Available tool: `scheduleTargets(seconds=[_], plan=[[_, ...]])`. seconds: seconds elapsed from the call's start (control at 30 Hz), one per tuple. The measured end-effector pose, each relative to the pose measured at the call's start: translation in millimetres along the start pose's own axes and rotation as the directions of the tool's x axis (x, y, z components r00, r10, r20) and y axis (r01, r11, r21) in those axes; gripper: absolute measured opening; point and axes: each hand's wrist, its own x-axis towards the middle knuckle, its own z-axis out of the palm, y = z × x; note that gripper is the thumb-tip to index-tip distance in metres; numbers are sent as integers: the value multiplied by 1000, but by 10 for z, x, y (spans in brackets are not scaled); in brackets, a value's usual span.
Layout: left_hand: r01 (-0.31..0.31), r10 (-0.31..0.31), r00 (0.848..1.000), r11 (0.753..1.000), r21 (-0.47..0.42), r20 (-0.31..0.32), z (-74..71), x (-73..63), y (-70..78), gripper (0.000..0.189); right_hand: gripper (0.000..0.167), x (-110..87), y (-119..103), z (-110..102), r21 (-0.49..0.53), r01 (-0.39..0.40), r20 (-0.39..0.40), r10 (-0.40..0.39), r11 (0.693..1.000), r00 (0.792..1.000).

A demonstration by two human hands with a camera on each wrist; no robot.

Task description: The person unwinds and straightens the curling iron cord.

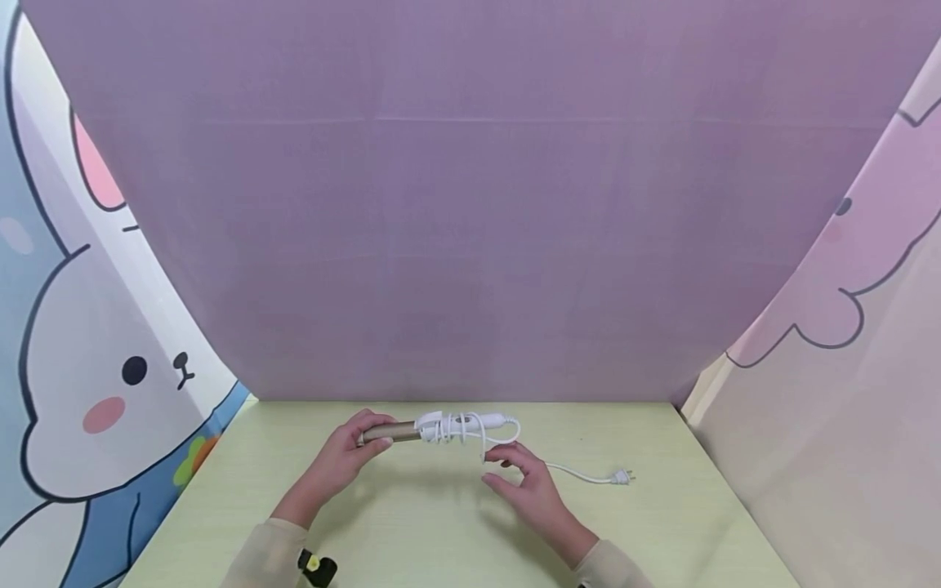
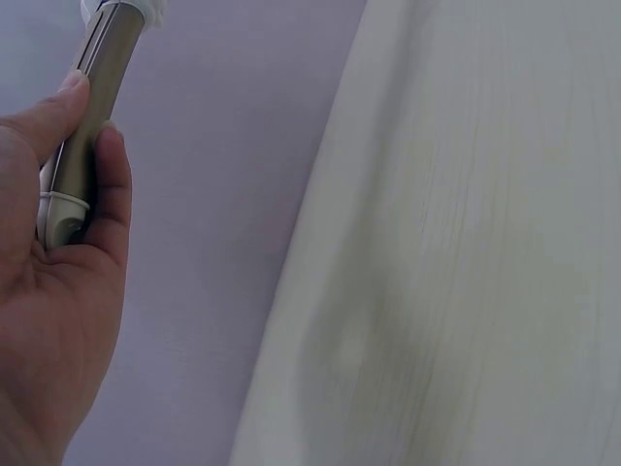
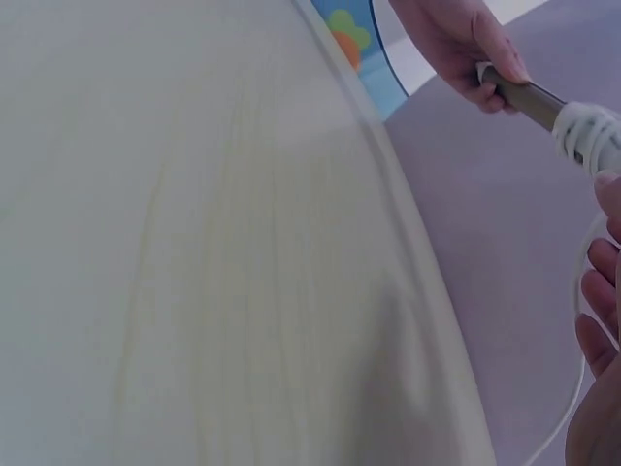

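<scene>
A curling iron (image 1: 400, 431) with a bronze barrel and white handle is held level above the table. My left hand (image 1: 341, 453) grips the barrel by its tip, thumb on one side and fingers on the other; the left wrist view shows the white tip (image 2: 64, 217) near the palm. White cord (image 1: 577, 473) is wound round the handle in several loops, and its free length passes by my right hand (image 1: 535, 492). That hand's fingers are bent near the cord, with thumb and index fingertips apart. The plug (image 1: 621, 476) is at the cord's far end.
A pale wooden table (image 1: 412, 531) lies below the hands. The purple backdrop (image 1: 470, 245) rises behind it, and printed cartoon curtains (image 1: 73, 408) flank both sides. A black and yellow item (image 1: 318, 567) is at the left wrist.
</scene>
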Motion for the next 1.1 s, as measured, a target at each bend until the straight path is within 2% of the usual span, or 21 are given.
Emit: scheduleTargets(seconds=[0.17,0.43,0.67,0.9,1.1], plan=[[3,-3,1000,1000,-1,3,5,-7,9,26,22,-22,-28,45,-16,-34,0,34,999,999],[-1,1,1000,1000,11,6,2,-7,-12,26,12,-64,-126,60,0,-122,40,122,993,992],[-3,3,1000,1000,18,1,5,-19,-42,27,12,-35,-214,-1,-8,-35,12,35,999,999],[5,-5,1000,1000,10,10,5,-31,-41,26,10,64,-315,-112,31,-35,-11,35,999,999],[-3,3,1000,1000,1,20,4,-35,-54,26,15,196,-365,-216,0,20,-29,-20,1000,999]])
